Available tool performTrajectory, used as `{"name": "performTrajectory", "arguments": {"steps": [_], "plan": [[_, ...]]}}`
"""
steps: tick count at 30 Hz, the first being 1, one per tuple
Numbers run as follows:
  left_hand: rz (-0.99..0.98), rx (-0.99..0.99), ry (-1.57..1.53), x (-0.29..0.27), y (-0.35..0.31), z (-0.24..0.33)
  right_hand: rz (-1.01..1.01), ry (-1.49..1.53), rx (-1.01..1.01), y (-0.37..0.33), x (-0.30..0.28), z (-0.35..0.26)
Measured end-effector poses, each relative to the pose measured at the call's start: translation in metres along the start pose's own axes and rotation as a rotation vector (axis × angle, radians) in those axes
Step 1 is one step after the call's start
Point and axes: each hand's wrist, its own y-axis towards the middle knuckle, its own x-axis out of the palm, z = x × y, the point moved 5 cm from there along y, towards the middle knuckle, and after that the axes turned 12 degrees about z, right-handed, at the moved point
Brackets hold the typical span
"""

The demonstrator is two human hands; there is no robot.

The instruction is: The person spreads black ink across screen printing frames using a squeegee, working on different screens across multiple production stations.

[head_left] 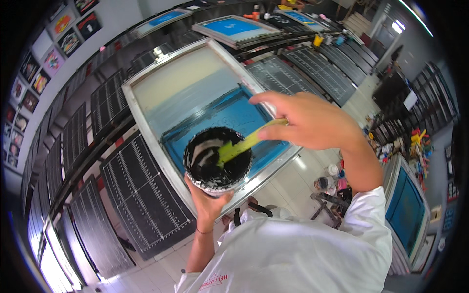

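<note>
My left hand (207, 205) grips a round tub (218, 186) from below, its fingers wrapped round the near side. Black ink (204, 160) coats the tub's inside and rim. In my right hand (315, 119) a flat yellow-green stirring stick (248, 141) is pinched between thumb and fingers, its lower end down in the ink. Beneath both hands lies a screen-printing frame (136, 106) with a pale metal border. Its near half is a blue stencil (229, 113) with dark ink smears along the edges; the far half is pale mesh.
Black printing boards with white grid marks (146, 195) line the left. More blue screens (229, 27) rest on the racks behind. Jars (332, 171) and coloured handled tools (417, 141) stand at the right, near another blue framed screen (405, 210). Tiled floor (281, 188) shows below.
</note>
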Motion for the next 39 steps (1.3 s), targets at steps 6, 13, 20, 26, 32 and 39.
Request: {"name": "performTrajectory", "arguments": {"steps": [6,13,20,26,32,39], "plan": [[-0.158,-0.223,-0.218,0.041,-0.026,-0.014,0.547,0.487,0.406,-0.101,-0.044,0.128],[-0.228,-0.303,-0.245,0.108,-0.022,-0.021,0.397,0.784,0.501,-0.158,0.039,0.227],[-0.284,-0.324,-0.172,0.204,-0.022,-0.035,0.297,0.985,0.241,-0.11,0.12,0.251],[-0.193,-0.092,0.075,0.237,-0.006,-0.018,0.223,1.013,0.351,-0.091,0.125,0.284],[-0.136,0.002,0.227,0.254,0.01,-0.033,0.374,0.628,0.221,-0.048,0.153,0.341],[-0.148,0.408,0.468,0.307,0.051,-0.052,0.498,0.431,0.03,0.041,0.19,0.315]]}}
